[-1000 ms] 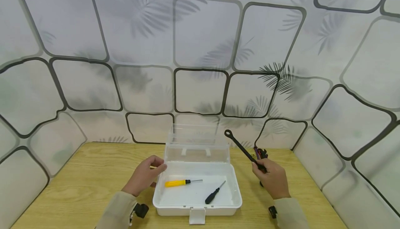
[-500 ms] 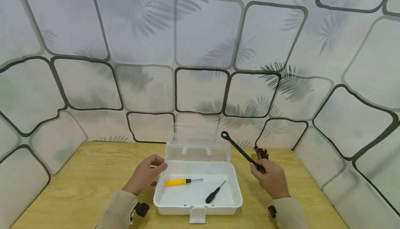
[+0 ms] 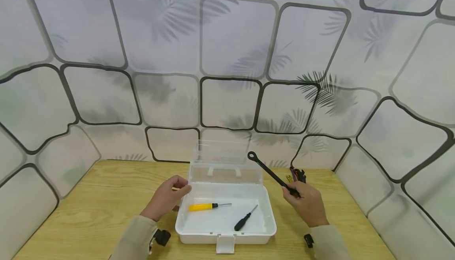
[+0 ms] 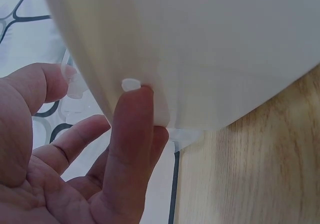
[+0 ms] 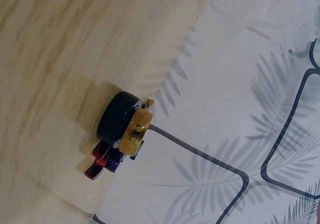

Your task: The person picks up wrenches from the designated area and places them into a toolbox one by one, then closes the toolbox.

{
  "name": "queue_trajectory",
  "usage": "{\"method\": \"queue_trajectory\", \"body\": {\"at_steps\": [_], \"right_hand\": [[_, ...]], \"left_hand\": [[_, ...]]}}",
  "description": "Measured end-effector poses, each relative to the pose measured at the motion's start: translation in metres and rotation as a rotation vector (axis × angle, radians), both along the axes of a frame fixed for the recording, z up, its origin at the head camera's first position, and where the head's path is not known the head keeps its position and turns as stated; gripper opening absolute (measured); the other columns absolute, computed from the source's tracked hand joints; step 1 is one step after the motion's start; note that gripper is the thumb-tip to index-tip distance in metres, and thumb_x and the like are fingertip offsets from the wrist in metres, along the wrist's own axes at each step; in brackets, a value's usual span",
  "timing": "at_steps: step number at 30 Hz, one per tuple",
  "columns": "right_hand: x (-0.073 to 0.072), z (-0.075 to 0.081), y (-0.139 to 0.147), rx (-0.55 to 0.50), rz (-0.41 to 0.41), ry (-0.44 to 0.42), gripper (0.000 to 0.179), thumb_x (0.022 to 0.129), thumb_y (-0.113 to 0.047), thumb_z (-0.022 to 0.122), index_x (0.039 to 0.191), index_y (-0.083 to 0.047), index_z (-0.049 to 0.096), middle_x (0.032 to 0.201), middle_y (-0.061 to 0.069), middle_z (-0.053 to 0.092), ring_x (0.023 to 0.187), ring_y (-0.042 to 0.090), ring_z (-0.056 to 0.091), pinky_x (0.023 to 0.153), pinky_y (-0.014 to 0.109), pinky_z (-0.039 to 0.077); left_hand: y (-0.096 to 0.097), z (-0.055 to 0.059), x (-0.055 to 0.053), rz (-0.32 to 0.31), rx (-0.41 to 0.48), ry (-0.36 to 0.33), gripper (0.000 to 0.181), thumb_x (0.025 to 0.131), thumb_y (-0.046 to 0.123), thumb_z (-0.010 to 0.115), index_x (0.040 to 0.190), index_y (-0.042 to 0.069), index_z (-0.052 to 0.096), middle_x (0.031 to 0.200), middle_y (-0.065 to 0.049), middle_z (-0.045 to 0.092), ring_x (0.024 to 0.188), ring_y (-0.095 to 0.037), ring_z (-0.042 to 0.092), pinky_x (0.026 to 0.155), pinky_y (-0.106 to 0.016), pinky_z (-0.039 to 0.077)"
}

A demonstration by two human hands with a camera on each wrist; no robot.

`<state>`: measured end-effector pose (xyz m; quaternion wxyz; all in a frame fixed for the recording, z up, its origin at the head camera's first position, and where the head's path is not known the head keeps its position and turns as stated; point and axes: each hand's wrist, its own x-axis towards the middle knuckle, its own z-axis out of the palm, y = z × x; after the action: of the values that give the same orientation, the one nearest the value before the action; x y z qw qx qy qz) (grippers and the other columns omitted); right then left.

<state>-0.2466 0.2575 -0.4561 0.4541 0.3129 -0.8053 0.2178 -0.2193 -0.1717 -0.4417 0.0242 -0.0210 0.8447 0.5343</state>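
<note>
An open white toolbox [image 3: 199, 238] stands on the table, its clear lid [image 3: 224, 175] tilted back. My left hand [image 3: 163, 199] grips its back left edge; in the left wrist view, fingers [image 4: 132, 134] press the outer wall while the thumb lies over the rim. Inside the box lie a yellow-handled screwdriver [image 3: 201, 207] and a black-handled screwdriver [image 3: 243, 222]. Right of the box, my right hand [image 3: 306, 204] holds a black wrench [image 3: 271, 173] by one end. Its ring end points up and left, overlapping the area beside the lid.
Behind the right hand, a small cluster of items sits by the wall: a dark round piece [image 5: 118, 116], a yellow piece [image 5: 135, 132], and red [image 5: 95, 168] and purple bits. A patterned wall [image 3: 227, 102] encloses the wooden table [image 3: 117, 197].
The right hand has shifted slightly left, and the wrench's ring end has moved left and a little down toward the box. The left hand keeps its place on the toolbox.
</note>
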Motion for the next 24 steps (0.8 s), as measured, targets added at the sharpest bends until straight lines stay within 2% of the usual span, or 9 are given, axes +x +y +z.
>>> {"method": "queue_trajectory", "body": {"at_steps": [6,12,24], "right_hand": [[-0.0011,-0.0024,-0.0005,0.004,0.01,0.002,0.019,0.067,0.002,0.085,0.081,-0.007,0.074,0.071,-0.004,0.067,0.059,0.003,0.056,0.051,0.016,0.046],[-0.0008,-0.005,-0.002,0.014,-0.004,-0.052,0.015,0.072,-0.001,0.083,0.083,-0.009,0.075,0.071,-0.006,0.067,0.06,0.0,0.054,0.051,0.015,0.044],[0.0014,-0.0033,-0.0068,-0.005,0.051,-0.097,0.017,0.074,0.001,0.083,0.085,-0.01,0.076,0.072,-0.008,0.067,0.06,-0.002,0.05,0.05,0.014,0.042]], "left_hand": [[0.0011,-0.0001,0.0023,0.006,0.0,0.006,0.029,0.101,0.031,0.068,0.118,0.007,0.064,0.116,-0.009,0.065,0.1,-0.025,0.063,0.06,-0.037,0.062],[0.0011,-0.0012,0.0026,0.007,-0.004,0.005,0.029,0.101,0.031,0.068,0.118,0.007,0.064,0.117,-0.009,0.065,0.1,-0.025,0.063,0.061,-0.037,0.062],[0.0006,-0.0008,0.0012,0.009,0.0,-0.002,0.031,0.101,0.031,0.068,0.119,0.007,0.064,0.117,-0.009,0.066,0.099,-0.025,0.063,0.061,-0.037,0.062]]}}
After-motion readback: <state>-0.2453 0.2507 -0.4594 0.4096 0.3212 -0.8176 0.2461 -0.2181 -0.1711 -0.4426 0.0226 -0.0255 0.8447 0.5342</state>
